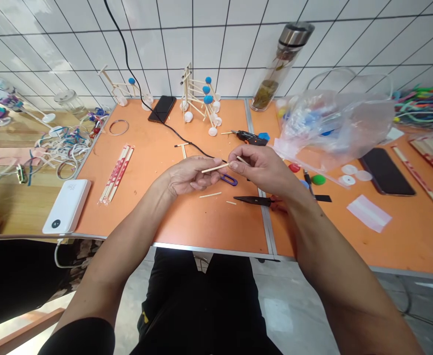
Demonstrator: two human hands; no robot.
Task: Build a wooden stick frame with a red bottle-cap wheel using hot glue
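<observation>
L hand (186,176) is half-curled, palm turned up, w/ a thin wooden stick (214,168) lying across its fingers; whether this hand truly grips it, I cannot tell. R hand (262,165) is closed in a pinch: thumb & index hold the R end of the same stick, & a 2nd stick piece (243,160) shows b/w its fingers. So both sticks are above the orange table (142,212), near its front edge.

Just below the hands lie two cut bits: the longer one (211,195) and the shorter one (231,202). Pliers (253,200) are beside the short bit, their handles partly hidden under the R forearm. A purple loop-shaped thing (230,179) lies b/w the hands & the pliers. Behind the hands is a T-shaped stick joint (184,150), and farther back, near the tiled wall (209,49), stands a stick frame w/ blue balls (206,89).
</observation>
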